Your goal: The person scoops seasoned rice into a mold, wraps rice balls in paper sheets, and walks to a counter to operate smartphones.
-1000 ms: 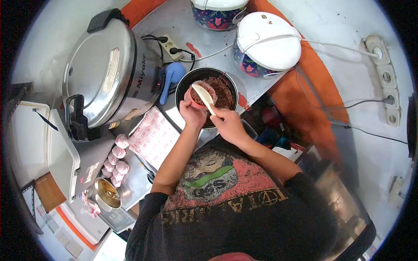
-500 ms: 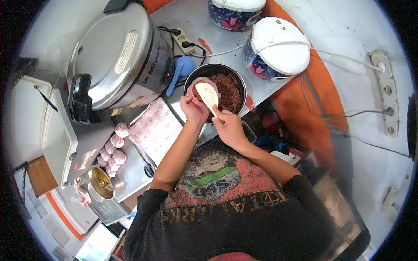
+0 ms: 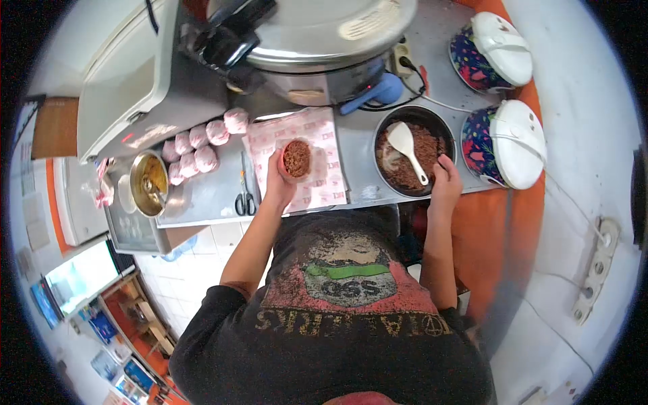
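My left hand (image 3: pixel 279 187) is closed round a small pinkish bowl (image 3: pixel 284 177) filled with reddish-brown rice (image 3: pixel 297 158). It is above a stack of pink-printed wrapping paper (image 3: pixel 329 189). On the right, my right hand (image 3: pixel 445 187) has its fingers closed on the near right rim of a dark round pot (image 3: pixel 381 177). Reddish-brown cooked rice (image 3: pixel 432 140) fills much of the pot. A cream rice paddle (image 3: pixel 403 140) lies on that rice, its handle pointing toward me, with no hand on it.
Behind the paper stands a large steel rice cooker (image 3: pixel 317 84), with a blue scoop (image 3: pixel 378 93) beside it. Several paper-wrapped bundles (image 3: pixel 206 160), scissors (image 3: pixel 245 202) and a steel bowl (image 3: pixel 140 196) are at left. Two floral containers with white lids (image 3: pixel 520 152) stand at right.
My left hand has carried the bowl of rice left from the pot to above the paper. My right hand has let go of the paddle, now in the pot, and moved to the pot's rim.
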{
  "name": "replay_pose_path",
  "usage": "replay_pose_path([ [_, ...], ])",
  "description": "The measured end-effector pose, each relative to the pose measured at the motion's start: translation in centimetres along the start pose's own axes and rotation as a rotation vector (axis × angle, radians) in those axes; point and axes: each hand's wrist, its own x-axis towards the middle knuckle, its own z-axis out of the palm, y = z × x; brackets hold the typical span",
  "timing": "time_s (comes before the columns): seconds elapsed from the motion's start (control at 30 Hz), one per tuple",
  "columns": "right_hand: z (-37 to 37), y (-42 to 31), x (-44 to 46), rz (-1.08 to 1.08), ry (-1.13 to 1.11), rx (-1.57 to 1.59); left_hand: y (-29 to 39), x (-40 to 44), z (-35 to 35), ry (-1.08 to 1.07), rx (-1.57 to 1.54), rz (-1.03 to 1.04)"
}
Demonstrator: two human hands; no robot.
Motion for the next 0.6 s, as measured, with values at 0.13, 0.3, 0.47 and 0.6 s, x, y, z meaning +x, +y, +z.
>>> replay_pose_path([
  [0.13,3.7,-2.2,-3.1,-0.018,-0.056,0.04,1.9,-0.4,-4.9,0.197,1.05,0.465],
  [0.3,14.2,-0.5,-7.9,-0.225,-0.453,-0.277,5.3,-1.5,-5.0,-0.324,2.064,0.57],
  [0.47,25.0,-0.3,-13.3,-0.43,-0.746,-0.739,7.2,-2.2,-8.8,-0.168,2.264,0.306],
  [0.6,25.9,3.3,-13.4,-0.709,-0.775,-1.051,7.7,-1.8,-10.0,-0.18,2.37,0.297],
])
